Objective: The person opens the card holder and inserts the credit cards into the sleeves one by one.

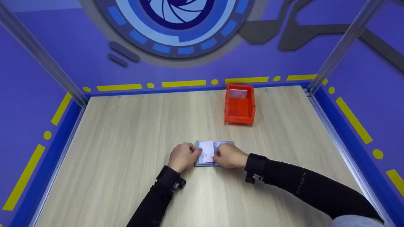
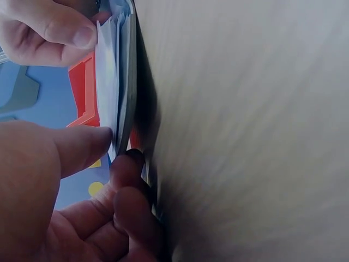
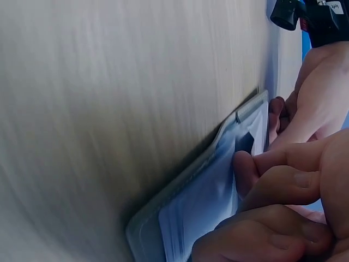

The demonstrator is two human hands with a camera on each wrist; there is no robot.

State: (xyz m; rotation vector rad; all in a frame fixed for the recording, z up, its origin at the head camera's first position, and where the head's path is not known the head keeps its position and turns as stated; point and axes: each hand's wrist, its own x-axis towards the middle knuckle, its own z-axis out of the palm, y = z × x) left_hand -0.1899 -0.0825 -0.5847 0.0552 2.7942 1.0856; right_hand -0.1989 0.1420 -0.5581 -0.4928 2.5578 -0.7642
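A grey card holder (image 1: 198, 164) with clear plastic sleeves (image 3: 210, 210) lies opened out in front of me. On its left side is a white card with pinkish print (image 1: 206, 151). My left hand (image 1: 184, 156) grips the holder's left edge, thumb on top and fingers tucked underneath, as the left wrist view shows. With curled fingers, my right hand (image 1: 229, 155) pinches at the card's right edge over the middle of the holder. Part of the holder's right side is hidden beneath that hand.
A red open-front bin (image 1: 240, 119) stands toward the back right, with a pinkish card (image 1: 238, 93) leaning at its rear wall. Purple panels with yellow marks enclose the wooden table (image 1: 126, 142) at the back and sides.
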